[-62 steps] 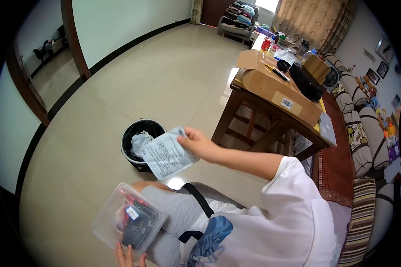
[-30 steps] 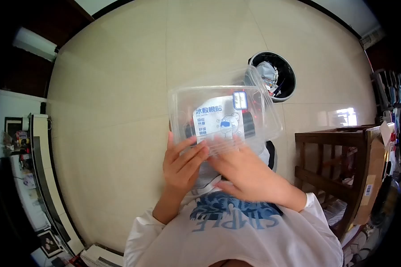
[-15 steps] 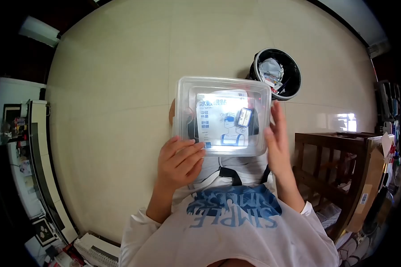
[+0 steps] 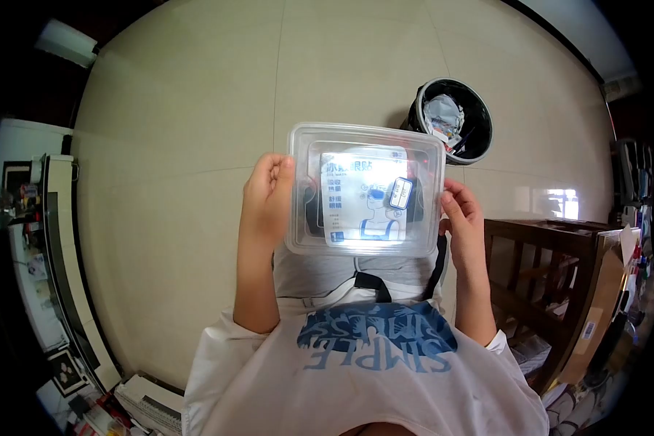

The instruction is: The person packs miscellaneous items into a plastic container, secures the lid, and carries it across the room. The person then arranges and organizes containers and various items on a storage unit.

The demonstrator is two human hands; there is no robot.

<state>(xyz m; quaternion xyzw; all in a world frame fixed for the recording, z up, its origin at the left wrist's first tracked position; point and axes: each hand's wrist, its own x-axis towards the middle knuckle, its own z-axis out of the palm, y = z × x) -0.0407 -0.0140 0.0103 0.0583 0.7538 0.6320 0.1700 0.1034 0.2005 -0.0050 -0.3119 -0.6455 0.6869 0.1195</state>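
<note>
A clear lidded plastic box (image 4: 294, 232) is above my lap. Through its lid shows a white packet (image 4: 345, 218) with blue Chinese print, a drawing of a figure with a blue eye covering and a small blue-edged label (image 4: 401, 193). Something dark lies beneath the packet, too covered to name. My left hand (image 4: 270, 185) is closed at the box's left edge, fingers curled by the upper corner. On the opposite side, my right hand (image 4: 463, 214) grips the right edge, thumb and fingers bent around it.
Just beyond the box's far right corner stands a black bin (image 4: 479, 138) holding crumpled wrappers. A dark wooden frame (image 4: 538, 280) with cardboard (image 4: 599, 312) against it is at my right. Shelves line the left side. Pale floor tiles (image 4: 189, 138) stretch ahead.
My left hand has moved from the box's near left corner up to its left edge. My right hand has slid slightly down and its fingers have bent. The box has hardly moved.
</note>
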